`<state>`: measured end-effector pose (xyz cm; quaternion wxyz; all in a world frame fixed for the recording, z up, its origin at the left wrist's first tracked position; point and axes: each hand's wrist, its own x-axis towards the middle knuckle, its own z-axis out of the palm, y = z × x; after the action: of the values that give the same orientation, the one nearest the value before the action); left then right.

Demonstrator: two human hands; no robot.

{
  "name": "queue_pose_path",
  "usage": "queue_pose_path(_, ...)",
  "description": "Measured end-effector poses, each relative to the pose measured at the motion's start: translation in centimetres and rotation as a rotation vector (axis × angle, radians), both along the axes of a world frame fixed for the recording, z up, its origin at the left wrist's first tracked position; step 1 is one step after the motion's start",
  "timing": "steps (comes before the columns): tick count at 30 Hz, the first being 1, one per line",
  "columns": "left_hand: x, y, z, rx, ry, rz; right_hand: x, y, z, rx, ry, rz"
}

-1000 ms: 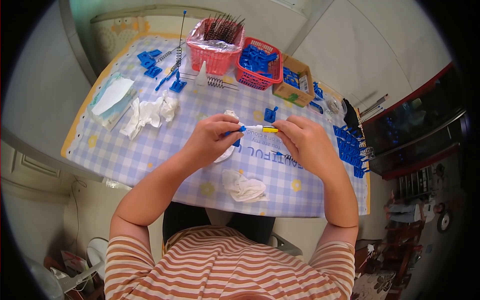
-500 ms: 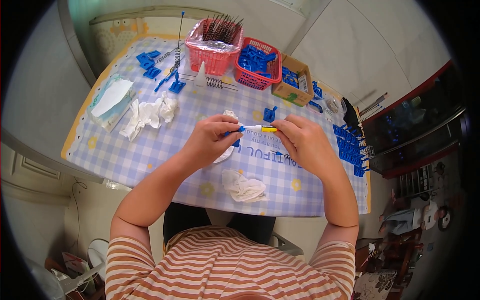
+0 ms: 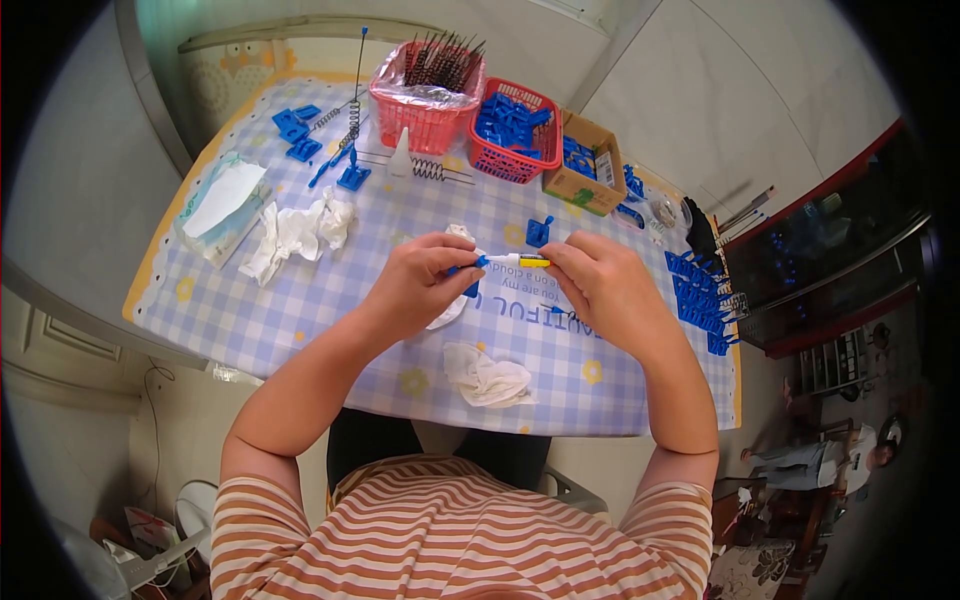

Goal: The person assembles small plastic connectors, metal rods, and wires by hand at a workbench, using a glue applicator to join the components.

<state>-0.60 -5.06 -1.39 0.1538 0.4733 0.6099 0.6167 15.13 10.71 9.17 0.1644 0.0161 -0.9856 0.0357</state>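
Note:
My left hand (image 3: 425,285) pinches a small blue plastic part (image 3: 472,284), mostly hidden behind its fingers. In my right hand (image 3: 600,280) is a white and yellow glue tube (image 3: 525,261), its narrow white nozzle touching or very close to the blue part's tip. Just beyond the hands, a blue square-based piece (image 3: 539,232) stands on the checked tablecloth. White tissue lies partly behind my left hand, and a crumpled tissue (image 3: 487,376) rests nearer to me.
At the back stand a red basket (image 3: 427,125) of dark springs, a red basket (image 3: 517,165) of blue parts and a cardboard box (image 3: 583,190). Several blue pieces (image 3: 703,300) line the right edge. A tissue pack (image 3: 222,215) and a white nozzle bottle (image 3: 401,160) stand left.
The glue tube and my right hand have shifted very slightly left and away from me. The left hand holds nearly the same place. A person in the background at right has moved a little.

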Motion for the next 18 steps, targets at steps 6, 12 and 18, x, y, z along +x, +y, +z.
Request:
queue_pose_path(6,-0.03,0.03,-0.17,0.009,0.025,0.008,0.05,-0.13,0.02,0.009,0.005,0.007)
queue_pose_path(12,-0.1,-0.13,-0.09,-0.029,0.04,-0.002,0.1,-0.16,0.02,0.026,0.014,0.02)
queue_pose_path(18,-0.03,0.02,-0.21,0.001,0.026,0.017,0.07,-0.24,0.09,0.047,0.016,0.024)
